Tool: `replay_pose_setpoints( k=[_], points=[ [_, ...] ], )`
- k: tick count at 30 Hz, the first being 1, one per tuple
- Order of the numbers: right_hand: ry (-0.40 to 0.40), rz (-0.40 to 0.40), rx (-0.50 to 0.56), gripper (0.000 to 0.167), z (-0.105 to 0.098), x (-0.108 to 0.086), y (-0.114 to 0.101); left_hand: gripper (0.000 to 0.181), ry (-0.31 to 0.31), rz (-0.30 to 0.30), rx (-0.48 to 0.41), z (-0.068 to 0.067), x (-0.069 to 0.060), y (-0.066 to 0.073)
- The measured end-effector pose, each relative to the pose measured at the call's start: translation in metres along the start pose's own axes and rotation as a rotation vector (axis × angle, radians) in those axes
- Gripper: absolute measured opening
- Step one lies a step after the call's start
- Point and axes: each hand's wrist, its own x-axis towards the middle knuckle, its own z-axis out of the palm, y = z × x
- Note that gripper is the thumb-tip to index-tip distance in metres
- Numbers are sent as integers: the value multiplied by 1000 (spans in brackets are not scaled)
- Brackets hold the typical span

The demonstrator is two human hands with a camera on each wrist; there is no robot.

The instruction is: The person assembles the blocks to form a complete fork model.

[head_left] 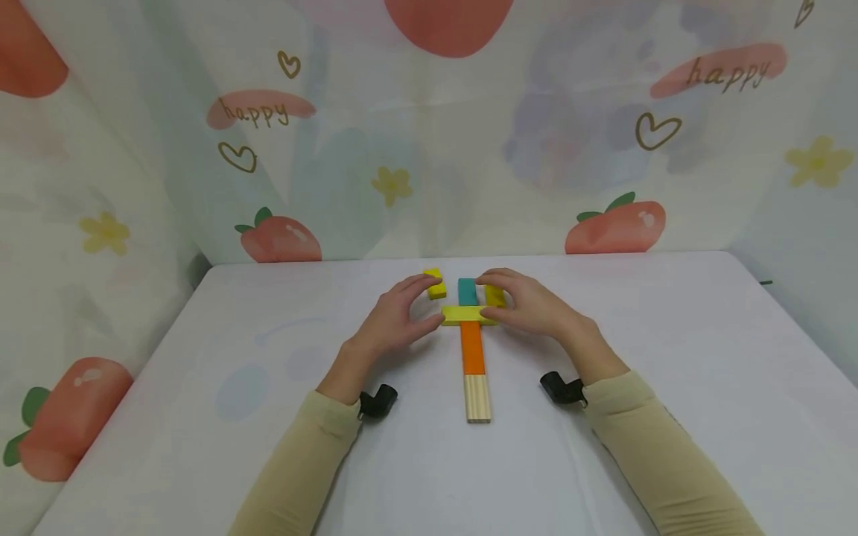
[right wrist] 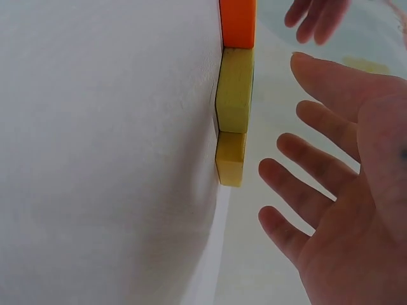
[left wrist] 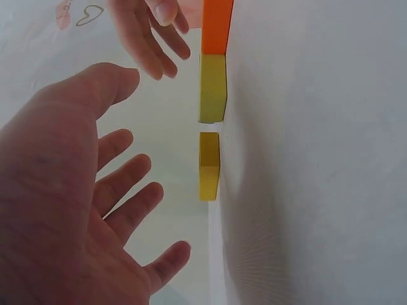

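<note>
On the white table lies a column of flat blocks in the head view: a teal block (head_left: 467, 292) at the far end, a lime-yellow block (head_left: 461, 316) set crosswise, an orange strip (head_left: 472, 348), then a plain wood-coloured strip (head_left: 478, 398) nearest me. One yellow block (head_left: 435, 284) lies tilted left of the teal one. Another yellow block (head_left: 494, 296) is to its right, partly hidden by fingers. My left hand (head_left: 395, 316) and right hand (head_left: 536, 305) hover on either side, fingers spread and slightly bent. The wrist views show both apart from the blocks, holding nothing.
Black wrist cameras (head_left: 378, 402) sit at the cuffs of both sleeves. A patterned cloth backdrop (head_left: 429, 149) rises behind the table (head_left: 268, 461) and along its sides.
</note>
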Motion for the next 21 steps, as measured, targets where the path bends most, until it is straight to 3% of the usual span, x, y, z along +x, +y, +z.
replay_pose_setpoints(
  k=[7, 14, 21],
  points=[
    [-5, 11, -21, 56, 3, 2, 0, 61, 11, -17, -18, 0, 10, -6],
    [-16, 11, -40, 56, 3, 3, 0, 61, -16, -81, 12, -2, 19, -8],
    [-26, 13, -36, 54, 4, 2, -1, 61, -24, -87, 10, -3, 25, -9]
  ],
)
